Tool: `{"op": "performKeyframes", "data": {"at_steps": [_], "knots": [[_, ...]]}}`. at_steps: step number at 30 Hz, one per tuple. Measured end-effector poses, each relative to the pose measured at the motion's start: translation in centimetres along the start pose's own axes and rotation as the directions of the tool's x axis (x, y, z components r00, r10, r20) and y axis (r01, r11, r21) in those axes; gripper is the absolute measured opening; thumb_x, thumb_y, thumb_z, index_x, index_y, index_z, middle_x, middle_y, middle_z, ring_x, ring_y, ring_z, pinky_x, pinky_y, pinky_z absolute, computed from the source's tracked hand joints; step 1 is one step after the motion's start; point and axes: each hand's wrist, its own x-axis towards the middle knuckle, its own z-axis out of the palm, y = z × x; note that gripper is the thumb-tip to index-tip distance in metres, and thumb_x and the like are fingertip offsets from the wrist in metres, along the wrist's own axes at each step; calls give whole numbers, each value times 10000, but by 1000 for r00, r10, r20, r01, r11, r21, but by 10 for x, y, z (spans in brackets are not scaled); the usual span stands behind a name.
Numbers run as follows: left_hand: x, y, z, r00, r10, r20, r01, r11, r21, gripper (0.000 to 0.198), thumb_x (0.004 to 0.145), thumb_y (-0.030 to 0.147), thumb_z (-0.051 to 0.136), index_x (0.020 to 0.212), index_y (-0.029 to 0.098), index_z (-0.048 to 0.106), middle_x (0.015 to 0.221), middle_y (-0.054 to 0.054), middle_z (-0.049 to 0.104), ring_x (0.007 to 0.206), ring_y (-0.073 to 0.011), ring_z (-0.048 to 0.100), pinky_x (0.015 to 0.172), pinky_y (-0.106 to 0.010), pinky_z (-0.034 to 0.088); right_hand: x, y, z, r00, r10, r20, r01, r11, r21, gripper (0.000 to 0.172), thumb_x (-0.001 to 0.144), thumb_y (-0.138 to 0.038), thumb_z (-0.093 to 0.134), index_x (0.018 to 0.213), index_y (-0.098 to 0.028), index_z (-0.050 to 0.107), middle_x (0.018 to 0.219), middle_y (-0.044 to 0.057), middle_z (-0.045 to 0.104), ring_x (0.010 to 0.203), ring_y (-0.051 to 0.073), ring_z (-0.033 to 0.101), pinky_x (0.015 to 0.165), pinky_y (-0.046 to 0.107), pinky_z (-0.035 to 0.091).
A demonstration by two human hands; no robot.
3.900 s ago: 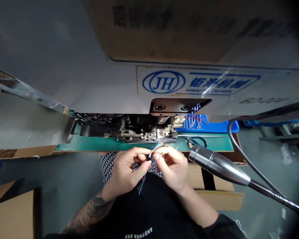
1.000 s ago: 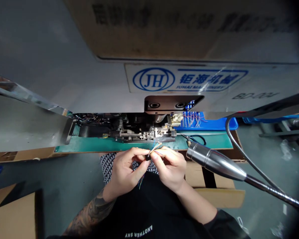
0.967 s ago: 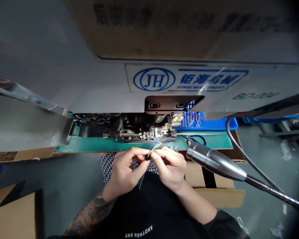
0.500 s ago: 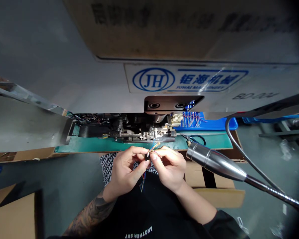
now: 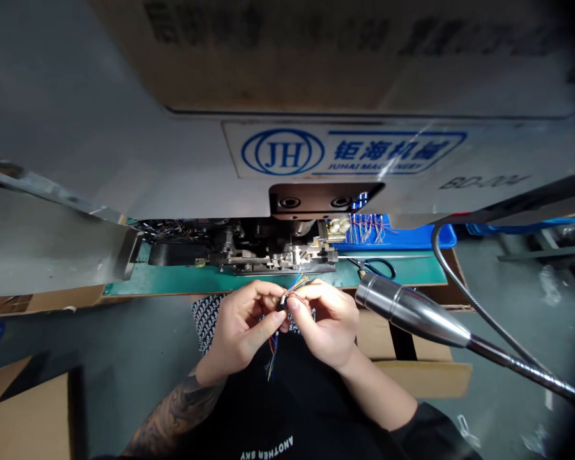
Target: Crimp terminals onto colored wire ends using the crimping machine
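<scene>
A small black connector [image 5: 282, 305] sits between my two hands, just above my lap. My left hand [image 5: 242, 332] pinches it between thumb and fingers. A bundle of thin multicoloured wires [image 5: 294, 287] fans up and to the right from it, and more coloured wire ends [image 5: 271, 359] hang below. My right hand [image 5: 324, 324] is close against the connector, its thumb and forefinger pinching the wires at the connector. The connector's openings are hidden by my fingers.
Ahead stands a metal wire-processing machine [image 5: 268, 252] on a green mat [image 5: 220, 282]. A blue tray [image 5: 397, 237] holds several wires, with black-handled scissors [image 5: 376, 269] below it. A chrome gooseneck lamp [image 5: 412, 312] reaches in from the right. Cardboard boxes [image 5: 29, 409] stand low left.
My hands have turned the connector slightly, and the lower wires now hang straighter and longer. The view has shifted a little, so the machine sits slightly lower and to the left.
</scene>
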Motion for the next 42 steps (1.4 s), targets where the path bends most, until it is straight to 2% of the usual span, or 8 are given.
{"op": "performKeyframes", "data": {"at_steps": [5,13,21,29,34,37,39,42], "knots": [[0,-6,-5,995,-82,59,91,983,-161,172,983,222,803,1126,195,712,829,8,710,682,-127,746,652,-214,616,-2,-4,2,999,32,25,-33,998,62,175,967,-60,700,913,-225,722,626,-58,667,526,107,546,501,237,469],[3,-4,-4,991,-113,66,122,979,-166,191,974,242,818,1129,188,720,865,5,696,721,-136,765,677,-222,631,-8,0,3,995,103,7,-103,989,101,178,947,-64,706,890,-232,716,664,-46,647,519,112,536,488,271,466],[8,10,-2,994,-112,-1,112,991,72,205,917,198,846,1105,168,772,915,-62,807,837,-188,806,774,-275,678,-9,5,2,985,175,-6,-175,985,7,158,955,-156,734,818,-227,700,665,-30,631,560,131,578,506,275,484],[6,10,-2,997,-64,-39,71,974,215,201,906,207,830,1098,171,781,763,-20,762,688,-166,760,668,-262,662,-7,5,-1,967,248,56,-250,968,28,145,941,-173,724,803,-211,700,670,-16,673,532,129,579,486,263,474],[3,9,2,990,131,-52,-88,863,497,142,955,134,728,1077,172,790,840,-35,809,720,-154,773,718,-257,651,-5,3,1,997,81,2,-80,994,-74,176,935,-121,689,786,-214,673,712,-3,691,640,149,660,598,279,556],[3,10,3,970,238,-41,-163,771,615,157,944,95,713,1050,179,795,817,-20,793,694,-137,738,718,-258,631,-5,3,0,999,36,27,-32,992,-120,164,961,-121,678,828,-213,704,662,-25,641,566,130,580,544,271,525],[4,11,2,979,195,-58,-129,816,564,147,942,112,728,1058,181,788,775,-6,763,664,-130,712,684,-251,619,-5,3,-2,998,47,29,-43,990,-133,144,976,-140,700,857,-211,739,638,-36,625,536,122,545,525,270,515],[5,12,-1,998,20,-68,4,945,328,135,930,173,782,1064,180,770,744,4,720,644,-126,693,624,-230,610,-5,3,-3,997,77,7,-76,992,-105,97,969,-159,753,888,-208,774,677,-17,690,538,123,569,499,265,512]]}}
